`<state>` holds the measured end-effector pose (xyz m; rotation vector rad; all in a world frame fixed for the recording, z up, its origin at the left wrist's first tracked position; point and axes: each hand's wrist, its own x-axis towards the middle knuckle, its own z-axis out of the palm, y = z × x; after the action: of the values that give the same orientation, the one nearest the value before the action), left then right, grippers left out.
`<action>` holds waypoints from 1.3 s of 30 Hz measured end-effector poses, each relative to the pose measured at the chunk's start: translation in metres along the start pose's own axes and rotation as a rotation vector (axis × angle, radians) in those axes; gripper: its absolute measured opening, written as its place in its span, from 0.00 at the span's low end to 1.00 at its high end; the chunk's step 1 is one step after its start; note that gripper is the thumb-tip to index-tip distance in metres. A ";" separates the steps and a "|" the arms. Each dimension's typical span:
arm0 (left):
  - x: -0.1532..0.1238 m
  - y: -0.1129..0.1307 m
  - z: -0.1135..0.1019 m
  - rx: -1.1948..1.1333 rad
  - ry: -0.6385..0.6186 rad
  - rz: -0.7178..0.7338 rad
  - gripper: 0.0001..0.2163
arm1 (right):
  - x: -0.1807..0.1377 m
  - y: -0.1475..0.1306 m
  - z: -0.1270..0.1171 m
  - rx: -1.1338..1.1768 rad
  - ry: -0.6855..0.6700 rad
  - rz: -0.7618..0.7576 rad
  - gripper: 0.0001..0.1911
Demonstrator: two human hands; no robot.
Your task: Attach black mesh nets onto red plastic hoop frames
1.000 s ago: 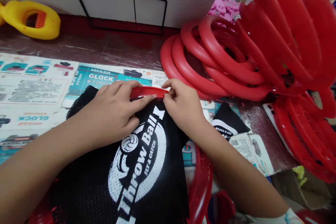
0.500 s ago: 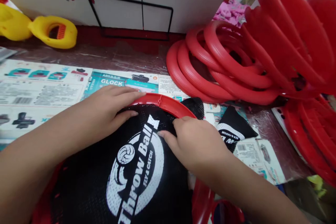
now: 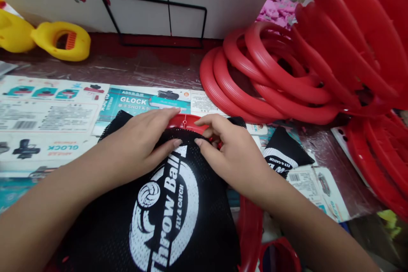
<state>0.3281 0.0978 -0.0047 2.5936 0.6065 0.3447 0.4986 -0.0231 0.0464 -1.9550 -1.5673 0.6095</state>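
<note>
A black mesh net printed "Throw Ball FLY & CATCH" in white lies over a red plastic ring, whose far rim shows between my hands. My left hand is closed over the rim at the left, thumb on the mesh edge and fingers lying over the far side. On the right, my right hand has curled fingers at the rim and its thumb against the mesh edge. Black mesh corners stick out beyond both hands. Most of the ring is hidden under the net.
Red rings pile up behind my right hand, with upright red discs beside them. Another black printed mesh piece lies at right. Flattened printed cardboard covers the table. A black wire frame and yellow plastic toys stand behind.
My right hand has shifted up and left along the rim, its fingers now more curled. The mesh edge is pulled differently, and a black corner shows beyond my left hand.
</note>
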 end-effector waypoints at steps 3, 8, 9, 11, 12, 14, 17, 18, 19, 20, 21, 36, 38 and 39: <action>0.000 0.000 0.001 -0.010 -0.013 0.049 0.24 | 0.003 0.009 0.004 0.002 0.079 -0.066 0.16; 0.001 0.002 0.001 0.031 -0.009 0.133 0.18 | 0.010 0.019 0.008 -0.032 0.157 -0.087 0.17; 0.002 0.002 0.001 0.042 -0.003 0.151 0.17 | 0.011 0.020 0.009 -0.028 0.167 -0.078 0.17; 0.002 0.002 0.002 0.066 0.005 0.181 0.16 | 0.013 0.022 0.010 -0.002 0.174 -0.054 0.18; 0.002 0.002 0.002 0.073 0.005 0.194 0.16 | 0.014 0.023 0.010 0.016 0.172 -0.042 0.18; 0.002 0.001 0.002 0.079 0.011 0.210 0.15 | 0.016 0.024 0.011 0.055 0.160 -0.026 0.17; 0.001 0.000 0.002 0.090 0.018 0.228 0.15 | 0.018 0.025 0.011 0.090 0.161 -0.020 0.16; 0.001 0.000 0.002 0.095 0.015 0.227 0.15 | 0.019 0.025 0.011 0.094 0.167 -0.019 0.16; 0.001 0.000 0.002 0.101 0.009 0.224 0.15 | 0.020 0.025 0.011 0.095 0.171 -0.015 0.16; 0.001 0.000 0.002 0.107 0.001 0.221 0.15 | 0.020 0.026 0.011 0.093 0.172 -0.010 0.15; 0.001 0.000 0.003 0.111 -0.007 0.217 0.15 | 0.021 0.026 0.010 0.091 0.170 -0.005 0.15; 0.003 0.000 0.006 0.190 -0.019 0.181 0.20 | 0.026 0.028 0.012 0.008 0.135 0.008 0.16; 0.002 0.001 0.008 0.207 -0.025 0.146 0.21 | 0.026 0.027 0.012 -0.016 0.124 0.019 0.17; 0.002 0.002 0.008 0.214 -0.028 0.130 0.20 | 0.025 0.027 0.012 -0.025 0.119 0.022 0.17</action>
<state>0.3330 0.0939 -0.0106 2.8466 0.4895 0.2980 0.5158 -0.0012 0.0195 -1.9910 -1.4892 0.4747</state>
